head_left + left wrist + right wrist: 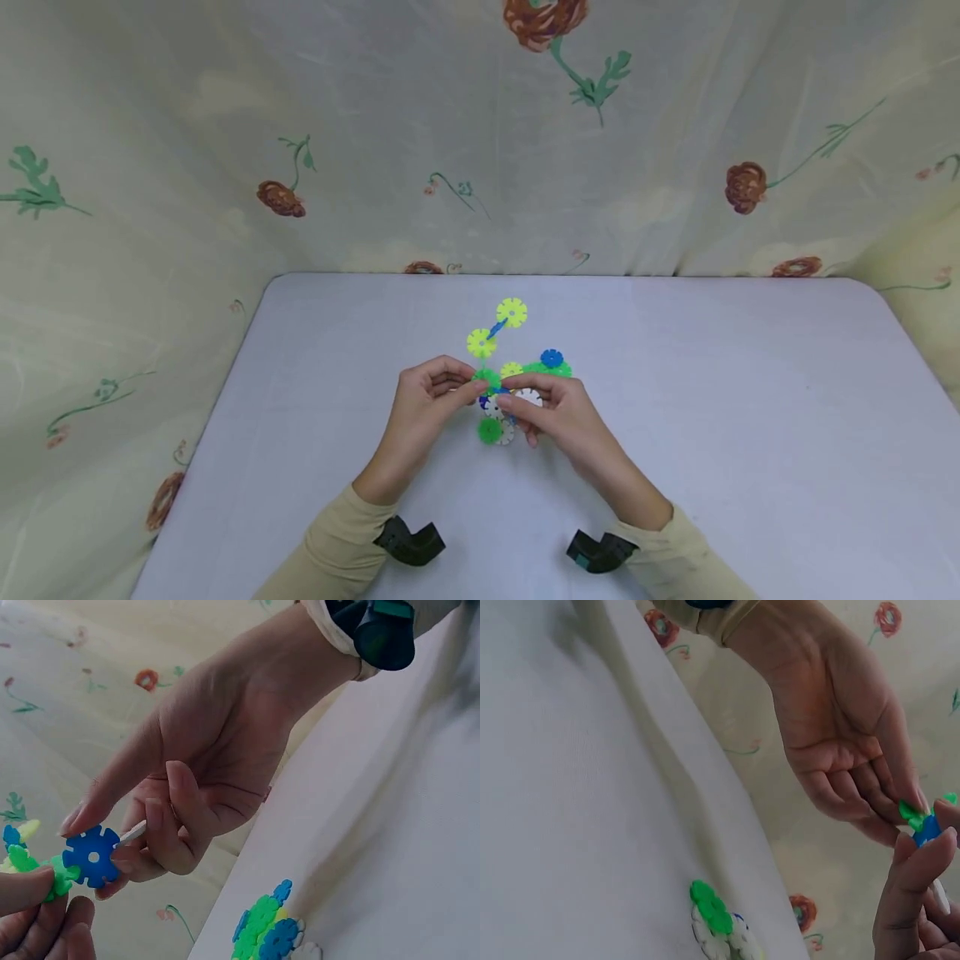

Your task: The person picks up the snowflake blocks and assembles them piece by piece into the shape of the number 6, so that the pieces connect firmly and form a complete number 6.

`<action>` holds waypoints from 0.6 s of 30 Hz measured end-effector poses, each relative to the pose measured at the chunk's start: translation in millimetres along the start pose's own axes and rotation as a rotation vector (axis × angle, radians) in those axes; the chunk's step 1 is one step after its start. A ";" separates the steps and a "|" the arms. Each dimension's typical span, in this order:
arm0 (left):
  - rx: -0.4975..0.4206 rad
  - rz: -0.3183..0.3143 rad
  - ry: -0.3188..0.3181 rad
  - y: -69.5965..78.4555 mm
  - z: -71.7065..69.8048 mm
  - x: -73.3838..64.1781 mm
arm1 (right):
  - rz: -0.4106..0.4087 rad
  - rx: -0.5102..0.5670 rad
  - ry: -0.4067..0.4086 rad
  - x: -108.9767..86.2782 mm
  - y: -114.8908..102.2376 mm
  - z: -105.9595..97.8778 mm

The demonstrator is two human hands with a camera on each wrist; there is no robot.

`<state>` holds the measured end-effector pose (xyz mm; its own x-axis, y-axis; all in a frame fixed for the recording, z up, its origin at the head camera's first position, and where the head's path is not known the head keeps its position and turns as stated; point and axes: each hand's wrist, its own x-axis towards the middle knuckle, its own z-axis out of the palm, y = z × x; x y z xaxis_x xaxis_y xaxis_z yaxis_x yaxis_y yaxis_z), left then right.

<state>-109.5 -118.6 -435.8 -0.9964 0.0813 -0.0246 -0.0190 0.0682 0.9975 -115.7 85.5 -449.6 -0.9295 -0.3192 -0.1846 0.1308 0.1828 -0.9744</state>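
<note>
Just below the centre of the head view, a green disc [491, 377] is pinched in the left hand [429, 398] and a blue disc [94, 871] in the right hand [562, 410], each grip nearly closed. Other discs [490, 431] are seen on the desk [300, 417].

- Head view: bright, soft, even light; surface [712, 417] pale, nearly uniform.
- Upper yellow disc [512, 312] vivid, near clipping; fine detail around the small pieces soft.
- Cloth backdrop [450, 92]: hazy, gentle shading along folds.
- Both wrist views: dimmer, cooler, low contrast — muted whites.
- Left wrist: broad soft-edged shadow band [360, 795] across the surface; dark blurred smudge at right edge.
- Right wrist: similar band — smudge upper left; right hand [832, 712] warmly toned.
</note>
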 end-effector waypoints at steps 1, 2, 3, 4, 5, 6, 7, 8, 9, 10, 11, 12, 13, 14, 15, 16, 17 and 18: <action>-0.003 -0.001 0.010 0.0 -1.1 0.7 | -0.006 -0.017 0.009 0.1 0.3 -0.8; -0.014 -0.001 0.027 0.1 -2.8 1.6 | -0.006 -0.035 0.024 0.2 1.1 -1.8; -0.030 0.002 0.054 0.7 -5.0 2.8 | -0.008 -0.070 0.039 0.3 2.6 -2.8; -0.048 0.009 0.087 1.6 -7.7 4.1 | -0.010 -0.111 0.056 0.6 4.5 -4.0; -0.067 0.017 0.121 2.5 -10.6 5.5 | -0.013 -0.153 0.072 1.2 6.8 -5.1; -0.085 0.025 0.155 3.7 -13.6 6.6 | -0.022 -0.208 0.084 2.1 9.6 -6.4; -0.104 0.031 0.178 5.2 -16.3 7.5 | -0.031 -0.261 0.090 3.2 13.0 -7.9; -0.122 0.031 0.191 6.5 -18.3 7.9 | -0.039 -0.314 0.086 4.8 16.7 -9.6; -0.128 0.026 0.189 7.5 -19.6 8.2 | -0.052 -0.364 0.079 6.5 20.3 -11.4; -0.129 0.017 0.175 7.9 -19.9 8.4 | -0.064 -0.398 0.068 8.4 23.8 -13.3; -0.129 0.004 0.156 8.4 -19.8 8.1 | -0.077 -0.429 0.055 10.2 27.0 -15.0; -0.127 -0.007 0.139 8.8 -19.1 7.6 | -0.095 -0.453 0.042 11.7 29.5 -16.8; -0.127 -0.017 0.126 8.9 -18.2 7.0 | -0.100 -0.467 0.031 13.0 31.7 -18.5; -0.125 -0.023 0.119 9.0 -17.4 6.6 | -0.104 -0.480 0.024 13.9 33.0 -19.9; -0.121 -0.024 0.118 9.0 -16.7 6.3 | -0.106 -0.493 0.024 14.7 33.9 -21.0; -0.122 -0.021 0.121 9.0 -16.1 5.8 | -0.102 -0.507 0.023 15.3 34.4 -21.8; -0.125 -0.018 0.126 9.3 -15.9 5.2 | -0.100 -0.522 0.027 15.6 34.4 -22.4; -0.125 -0.016 0.129 9.1 -15.8 4.9 | -0.099 -0.540 0.034 15.7 34.0 -22.8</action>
<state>-115.8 -133.3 -425.8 -0.9981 -0.0472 -0.0402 -0.0375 -0.0567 0.9977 -133.7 107.9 -482.7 -0.9400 -0.3309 -0.0828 -0.1449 0.6072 -0.7812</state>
